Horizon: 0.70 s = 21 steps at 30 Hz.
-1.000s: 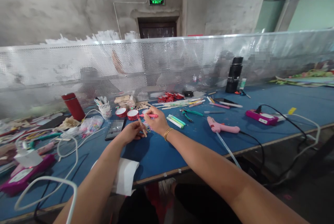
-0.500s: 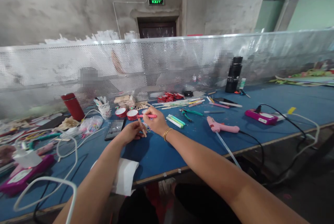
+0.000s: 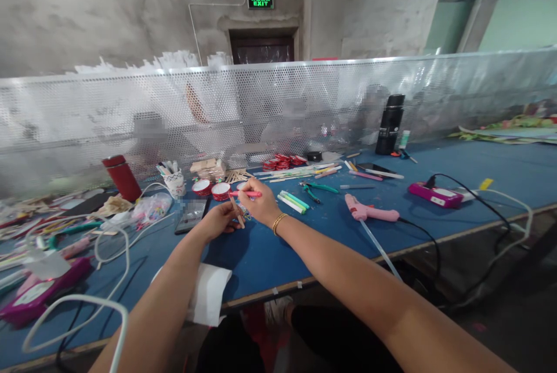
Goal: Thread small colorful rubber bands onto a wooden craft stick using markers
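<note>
Over the near part of a blue table (image 3: pixel 261 263), the person's two hands work close together. The left hand (image 3: pixel 221 219) has its fingers curled in, pinching a flat wooden stick (image 3: pixel 237 212) that slants from its upper end down toward the person. The right hand (image 3: pixel 262 203), with a gold bracelet (image 3: pixel 278 223) at the wrist, has its fingers closed around a pink pen (image 3: pixel 249 193), held nearly level. The pen's tip points left, at the upper end of the stick; whether the two touch cannot be told.

Just beyond the stick sit round red tins (image 3: pixel 221 190) with pale tops. A phone (image 3: pixel 191 215) lies flat to the left of the left hand, with a paper cup (image 3: pixel 174 183) of pens behind it and a red flask (image 3: pixel 122 178) farther left. Near the right hand are a few green-toned markers (image 3: pixel 293 202), then green-handled pliers (image 3: pixel 322 188). Farther right, a pink glue gun (image 3: pixel 372 212) rests on its side, a long clear glue stick (image 3: pixel 380 248) reaching past the table edge. A black bottle (image 3: pixel 390 126) stands upright near the mesh screen (image 3: pixel 270 112), and a purple power strip (image 3: pixel 436 195) lies at the right. White paper (image 3: pixel 211 294) hangs over the near edge beside the left forearm.
</note>
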Available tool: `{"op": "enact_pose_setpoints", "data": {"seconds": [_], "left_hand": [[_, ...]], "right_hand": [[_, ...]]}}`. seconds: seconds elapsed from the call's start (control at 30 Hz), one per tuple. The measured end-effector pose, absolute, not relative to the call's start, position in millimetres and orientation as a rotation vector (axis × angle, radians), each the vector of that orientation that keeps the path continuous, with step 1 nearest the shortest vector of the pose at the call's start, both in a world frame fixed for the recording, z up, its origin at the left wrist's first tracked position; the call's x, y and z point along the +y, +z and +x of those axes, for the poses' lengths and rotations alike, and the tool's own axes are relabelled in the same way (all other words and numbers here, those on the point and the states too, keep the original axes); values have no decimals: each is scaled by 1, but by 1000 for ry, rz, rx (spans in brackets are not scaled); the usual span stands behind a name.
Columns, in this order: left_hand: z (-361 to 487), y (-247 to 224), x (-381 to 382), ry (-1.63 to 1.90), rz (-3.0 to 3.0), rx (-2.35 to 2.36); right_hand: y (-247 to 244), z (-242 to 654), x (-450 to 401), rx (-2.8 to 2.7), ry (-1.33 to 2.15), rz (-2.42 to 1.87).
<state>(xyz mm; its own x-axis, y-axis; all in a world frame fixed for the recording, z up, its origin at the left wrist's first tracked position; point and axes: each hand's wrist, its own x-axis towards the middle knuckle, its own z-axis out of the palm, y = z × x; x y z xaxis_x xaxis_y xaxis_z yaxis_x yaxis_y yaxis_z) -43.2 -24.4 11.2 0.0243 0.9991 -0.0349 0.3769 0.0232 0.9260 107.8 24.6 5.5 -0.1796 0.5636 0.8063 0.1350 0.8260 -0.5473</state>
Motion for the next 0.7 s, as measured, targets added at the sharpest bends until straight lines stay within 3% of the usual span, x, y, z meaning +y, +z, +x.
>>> {"op": "enact_pose_setpoints", "data": {"seconds": [0.7], "left_hand": [[-44,11,-25,955,1478,1479]], "right_hand": [[6,108,25,-1711,418,-560]]}}
